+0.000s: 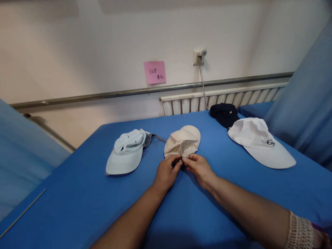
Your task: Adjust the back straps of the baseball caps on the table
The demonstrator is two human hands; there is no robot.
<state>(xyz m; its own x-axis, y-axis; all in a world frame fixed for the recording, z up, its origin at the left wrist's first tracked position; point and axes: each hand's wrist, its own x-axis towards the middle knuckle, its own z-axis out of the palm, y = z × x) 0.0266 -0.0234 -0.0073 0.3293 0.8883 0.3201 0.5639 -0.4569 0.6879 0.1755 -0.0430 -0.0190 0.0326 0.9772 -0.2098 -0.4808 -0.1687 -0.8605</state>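
A beige baseball cap [190,136] lies in the middle of the blue-covered table [116,211], its brim pointing away from me and its back edge towards me. My left hand [167,170] pinches the left side of that back edge. From the other side my right hand [199,168] pinches the same edge, the fingertips of both hands almost meeting. Between them a small dark bit shows, too hidden to make out. To the left sits a pale blue cap [126,152] with a dark strap [157,137] trailing behind it.
On the right lies a white cap [259,141] with a dark letter mark, and behind it a black cap [224,113]. Blue curtains [306,93] hang at both sides. A wall rail [124,92], a radiator [197,103] and a plugged socket [199,57] are at the back.
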